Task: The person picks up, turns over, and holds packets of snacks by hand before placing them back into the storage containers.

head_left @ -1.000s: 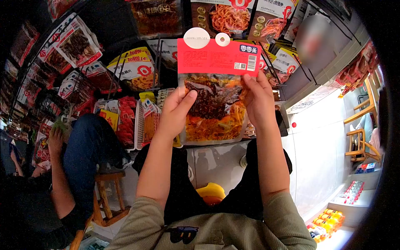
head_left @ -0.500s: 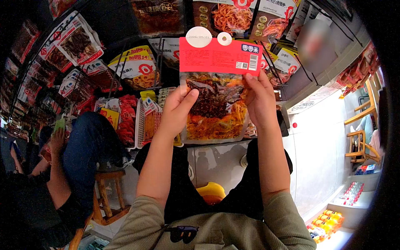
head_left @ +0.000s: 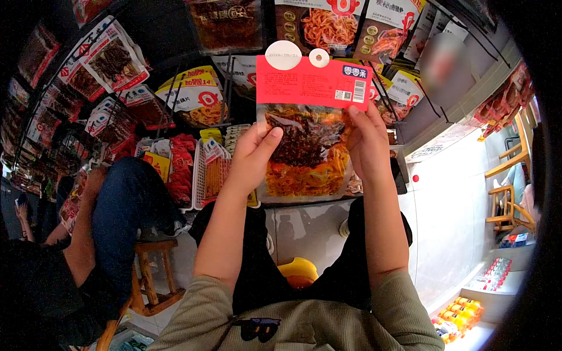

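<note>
Between my two hands a clear snack packet (head_left: 310, 152) with a red printed header is held upright in front of me. Dark and orange food shows through its plastic. My left hand (head_left: 253, 155) grips the left edge, thumb on the near face. On the right edge, just under the header's barcode, my right hand (head_left: 369, 140) pinches the packet. At the packet's top are a white round tag (head_left: 283, 55) with a printed date and a smaller white disc (head_left: 319, 58) with a dark centre.
Racks of hanging packets (head_left: 111, 55) fill the left and back. White baskets (head_left: 202, 175) of snacks stand below. At left another person (head_left: 76, 257) sits by a wooden stool (head_left: 155, 275), holding a packet. A yellow object (head_left: 298, 270) lies between my legs. Wooden chairs (head_left: 508, 205) stand at right.
The packet and my hands sit slightly lower and to the right in view, as does the background. My grip is the same. The other person's hand at left has moved up towards the knee.
</note>
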A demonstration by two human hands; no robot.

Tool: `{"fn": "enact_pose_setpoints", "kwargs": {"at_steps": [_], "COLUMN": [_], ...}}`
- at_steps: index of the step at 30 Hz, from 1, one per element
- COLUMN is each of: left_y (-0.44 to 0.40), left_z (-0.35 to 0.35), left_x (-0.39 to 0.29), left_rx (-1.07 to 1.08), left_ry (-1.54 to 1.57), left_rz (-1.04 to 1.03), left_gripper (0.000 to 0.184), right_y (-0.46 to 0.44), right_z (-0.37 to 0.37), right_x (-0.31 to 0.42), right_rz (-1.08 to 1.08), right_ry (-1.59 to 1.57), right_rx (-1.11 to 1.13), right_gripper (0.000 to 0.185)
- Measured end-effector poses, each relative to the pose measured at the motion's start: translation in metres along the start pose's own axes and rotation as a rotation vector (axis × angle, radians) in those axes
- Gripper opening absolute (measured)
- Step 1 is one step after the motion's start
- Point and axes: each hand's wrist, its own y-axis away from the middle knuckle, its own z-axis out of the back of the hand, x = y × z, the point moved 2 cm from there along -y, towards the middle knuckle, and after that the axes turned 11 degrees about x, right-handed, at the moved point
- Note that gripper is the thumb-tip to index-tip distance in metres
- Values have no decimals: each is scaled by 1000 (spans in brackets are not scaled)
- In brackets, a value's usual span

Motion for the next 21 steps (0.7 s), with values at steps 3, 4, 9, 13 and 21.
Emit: {"fn": "enact_pose_setpoints", "kwargs": {"at_steps": [3,4,9,13,21], "left_y": [-1,0,0,0,-1], "left_z": [-3,-2,0,1,0], "left_x": [-4,-4,-3,-3,-4], "left_rx": [-16,-17,-15,-7,8], "left_ry": [22,5,-32,-39,-26], "left_rz": [-35,-18,-10,-15,-12], "left_gripper": [22,21,20,20,23], "right_y": [1,1,0,1,-1], "right_z": [-3,-2,-2,-2,5], "right_x": [2,1,1,1,-5], "right_rz": [-12,-11,12,-3,2], "right_ry": [-15,-15,1,-1,-2], "right_rx": [-3,-3,39,48,70], "right_gripper": [24,24,24,23,26]}}
